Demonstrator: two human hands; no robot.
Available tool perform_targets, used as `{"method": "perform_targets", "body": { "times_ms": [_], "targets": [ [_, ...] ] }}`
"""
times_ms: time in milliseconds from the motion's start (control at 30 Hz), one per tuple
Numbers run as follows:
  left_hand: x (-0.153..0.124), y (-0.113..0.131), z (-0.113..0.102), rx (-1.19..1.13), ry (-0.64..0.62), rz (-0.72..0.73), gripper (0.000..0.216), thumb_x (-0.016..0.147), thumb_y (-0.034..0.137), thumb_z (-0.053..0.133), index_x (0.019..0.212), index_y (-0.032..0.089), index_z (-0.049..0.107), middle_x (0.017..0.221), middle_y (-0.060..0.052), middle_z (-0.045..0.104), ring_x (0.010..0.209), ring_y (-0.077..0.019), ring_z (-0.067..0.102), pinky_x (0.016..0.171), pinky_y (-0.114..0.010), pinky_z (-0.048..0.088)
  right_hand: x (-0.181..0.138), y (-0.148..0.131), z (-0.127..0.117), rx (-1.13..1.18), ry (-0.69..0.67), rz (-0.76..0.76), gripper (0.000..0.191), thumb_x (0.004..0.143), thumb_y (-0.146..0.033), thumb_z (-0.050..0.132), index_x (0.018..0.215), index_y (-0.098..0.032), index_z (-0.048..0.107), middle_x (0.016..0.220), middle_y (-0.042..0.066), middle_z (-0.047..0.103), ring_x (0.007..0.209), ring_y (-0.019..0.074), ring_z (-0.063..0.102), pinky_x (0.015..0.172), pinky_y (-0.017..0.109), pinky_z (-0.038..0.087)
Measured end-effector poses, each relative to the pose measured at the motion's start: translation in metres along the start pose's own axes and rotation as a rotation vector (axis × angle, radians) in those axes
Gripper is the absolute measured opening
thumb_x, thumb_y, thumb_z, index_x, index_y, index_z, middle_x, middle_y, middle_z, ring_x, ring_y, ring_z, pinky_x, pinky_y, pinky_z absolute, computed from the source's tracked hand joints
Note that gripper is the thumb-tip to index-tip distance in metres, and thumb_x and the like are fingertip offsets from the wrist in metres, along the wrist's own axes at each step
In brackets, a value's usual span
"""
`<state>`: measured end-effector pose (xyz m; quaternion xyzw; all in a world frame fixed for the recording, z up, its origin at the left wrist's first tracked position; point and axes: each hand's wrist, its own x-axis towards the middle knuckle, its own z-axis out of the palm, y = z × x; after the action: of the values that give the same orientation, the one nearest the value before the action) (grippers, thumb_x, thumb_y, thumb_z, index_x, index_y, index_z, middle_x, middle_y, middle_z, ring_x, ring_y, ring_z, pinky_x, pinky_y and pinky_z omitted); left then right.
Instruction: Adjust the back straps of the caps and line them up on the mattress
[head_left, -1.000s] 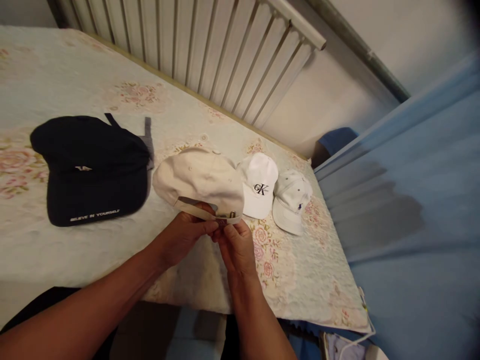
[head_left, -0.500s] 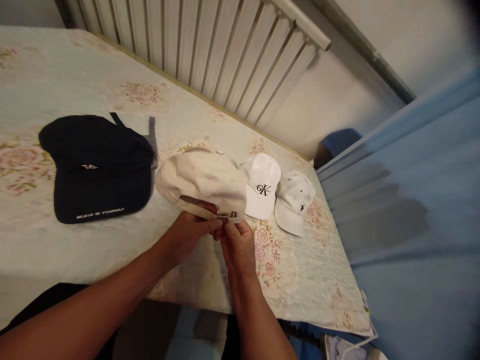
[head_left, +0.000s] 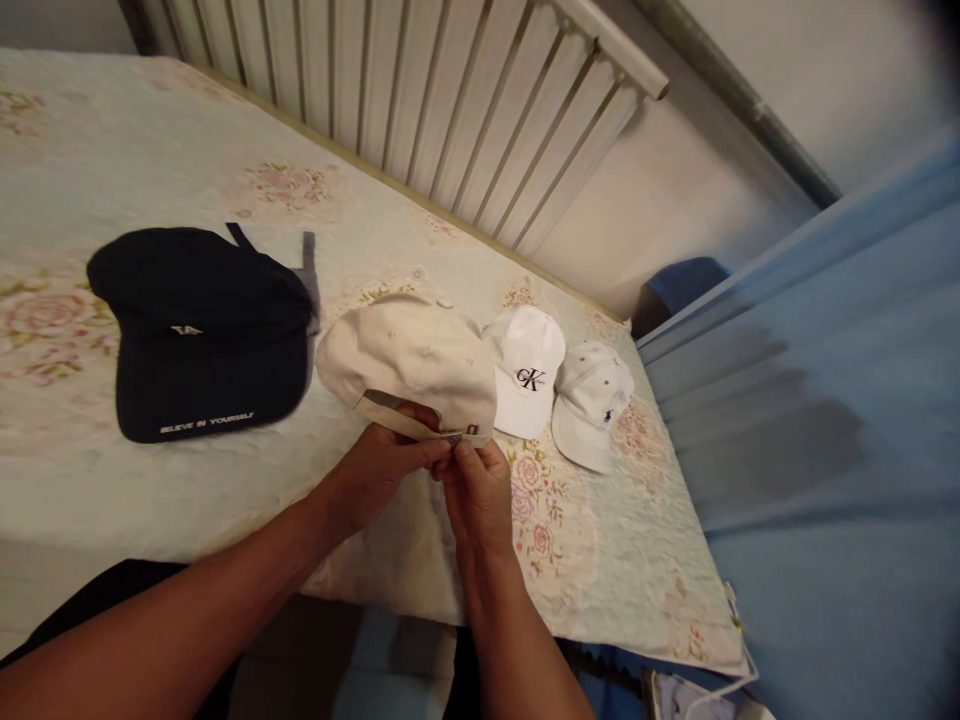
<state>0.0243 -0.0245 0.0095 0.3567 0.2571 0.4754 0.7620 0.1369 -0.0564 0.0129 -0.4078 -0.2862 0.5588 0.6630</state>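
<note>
A beige baseball cap (head_left: 405, 345) is held just over the near part of the bed, its back strap (head_left: 397, 415) facing me. My left hand (head_left: 394, 455) pinches that strap from the left, with some fingers behind it. Close against it, my right hand (head_left: 480, 480) grips the strap's end beside a small metal buckle (head_left: 452, 437). Fingertips partly cover the buckle, so its fastening is hard to make out. To the left lies a dark navy cap (head_left: 210, 330) with white lettering on its brim. Right of the beige cap sit a white cap (head_left: 529, 370) with black letters and an off-white cap (head_left: 592, 400).
All the caps are on a quilted floral bedspread (head_left: 360, 225). A slatted white headboard or radiator (head_left: 420, 100) runs along the far side. Blue curtain (head_left: 825, 430) hangs at the right, with a dark blue object (head_left: 679, 290) behind its edge.
The view has shifted slightly, so everything sits a little further right. Both hands stay on the strap, with the fingertips moved slightly at the buckle.
</note>
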Motion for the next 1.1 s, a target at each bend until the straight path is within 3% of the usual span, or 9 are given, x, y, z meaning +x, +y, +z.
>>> {"method": "perform_targets", "body": {
  "times_ms": [233,333,500,633,733,867,1100],
  "targets": [
    [0.0,0.0,-0.002,-0.053,-0.032,0.004,0.018,0.074,0.024,0.079,0.086,0.019,0.066,0.068,0.001,0.068,0.066,-0.0148,0.061,0.067,-0.028,0.046,0.002,0.001,-0.006,0.065,-0.029,-0.022,0.019,0.072,-0.033,0.076,0.071,-0.018,0.062,0.055,-0.004,0.059,0.053,0.011,0.051,0.056,0.026,0.038],
    [0.001,0.004,-0.003,-0.124,-0.044,0.005,0.016,0.076,0.03,0.078,0.083,0.018,0.072,0.073,-0.001,0.068,0.067,-0.0142,0.061,0.065,-0.027,0.046,0.004,-0.003,-0.008,0.109,-0.017,-0.036,0.018,0.071,-0.03,0.077,0.076,-0.019,0.064,0.067,-0.002,0.065,0.062,0.0124,0.056,0.062,0.027,0.043],
    [0.001,0.012,-0.003,-0.262,-0.015,-0.044,0.018,0.077,0.03,0.079,0.083,0.014,0.074,0.09,-0.007,0.073,0.089,-0.0195,0.068,0.08,-0.028,0.052,0.001,-0.014,-0.005,0.223,0.033,-0.032,0.032,0.066,-0.024,0.078,0.097,-0.023,0.07,0.095,0.002,0.075,0.09,0.018,0.068,0.09,0.037,0.052],
    [-0.006,0.016,0.0,-0.41,-0.011,-0.055,0.016,0.084,0.029,0.071,0.087,0.014,0.073,0.091,-0.007,0.074,0.094,-0.0205,0.069,0.088,-0.032,0.054,-0.011,-0.021,-0.006,0.338,0.073,-0.014,0.031,0.066,-0.021,0.078,0.096,-0.023,0.071,0.098,0.002,0.077,0.094,0.0199,0.071,0.103,0.045,0.049],
    [-0.019,0.018,0.002,-0.522,0.09,-0.083,0.013,0.092,0.023,0.061,0.087,0.015,0.071,0.087,-0.004,0.075,0.085,-0.0158,0.07,0.083,-0.029,0.057,-0.022,-0.027,-0.008,0.394,0.146,-0.018,0.019,0.069,-0.019,0.076,0.086,-0.024,0.07,0.09,0.0,0.078,0.092,0.0192,0.072,0.102,0.047,0.049],
    [-0.046,0.019,0.003,-0.591,0.228,-0.128,0.023,0.099,0.015,0.046,0.093,0.016,0.069,0.091,-0.005,0.076,0.079,-0.0151,0.072,0.074,-0.029,0.06,-0.038,-0.038,-0.008,0.469,0.209,0.002,0.017,0.069,-0.015,0.074,0.083,-0.024,0.07,0.088,-0.002,0.078,0.087,0.0155,0.072,0.093,0.038,0.054],
    [-0.089,0.017,0.011,-0.639,0.261,-0.105,0.029,0.102,0.016,0.039,0.1,0.017,0.068,0.094,-0.005,0.077,0.08,-0.0168,0.074,0.069,-0.031,0.062,-0.08,-0.042,-0.002,0.434,0.22,0.009,0.014,0.071,-0.019,0.076,0.081,-0.024,0.07,0.086,-0.003,0.078,0.078,0.0131,0.07,0.08,0.032,0.056]
  ]
}}
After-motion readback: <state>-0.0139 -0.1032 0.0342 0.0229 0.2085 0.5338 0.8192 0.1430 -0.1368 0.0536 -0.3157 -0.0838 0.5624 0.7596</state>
